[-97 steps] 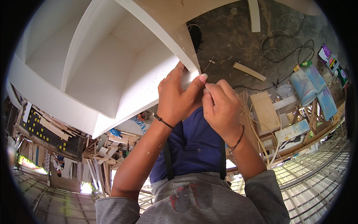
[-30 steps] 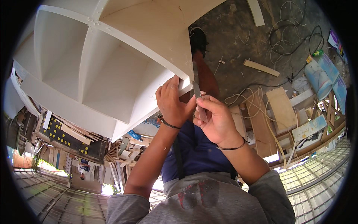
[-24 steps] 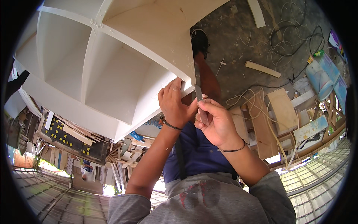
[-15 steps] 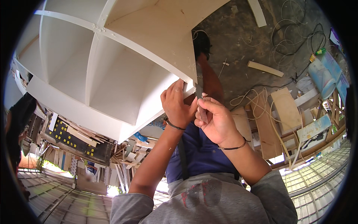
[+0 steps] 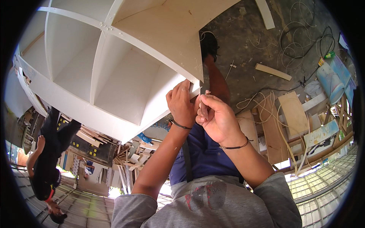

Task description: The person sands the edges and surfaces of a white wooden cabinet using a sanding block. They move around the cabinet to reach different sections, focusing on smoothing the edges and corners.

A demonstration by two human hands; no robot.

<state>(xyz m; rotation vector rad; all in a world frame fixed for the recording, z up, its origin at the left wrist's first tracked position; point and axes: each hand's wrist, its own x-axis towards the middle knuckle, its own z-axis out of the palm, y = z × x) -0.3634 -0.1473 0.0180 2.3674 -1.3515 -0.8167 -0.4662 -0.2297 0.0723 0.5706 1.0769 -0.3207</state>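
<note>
A white cabinet [image 5: 152,99] with several open compartments fills the upper left. My left hand [image 5: 180,104] is closed on the cabinet's edge near its front corner, its fingertips curled over the rim into the nearest compartment. Just beside it, my right hand [image 5: 217,114] pinches a flat grey metal blade [image 5: 203,88] between thumb and fingers. The blade stands against the outer side of that same corner; its exact kind is unclear. Part of it is hidden behind my fingers.
A person in dark clothes [image 5: 47,159] is at the left. Wooden boards [image 5: 292,114], loose cables [image 5: 266,104] and a bluish bucket [image 5: 330,83] lie to the right. A pale wood strip [image 5: 273,71] rests on the floor. Scrap wood [image 5: 131,161] is piled below the cabinet.
My right hand has shifted slightly left and up along the corner with the blade, covering more of its lower end. The person at the left has come further into view.
</note>
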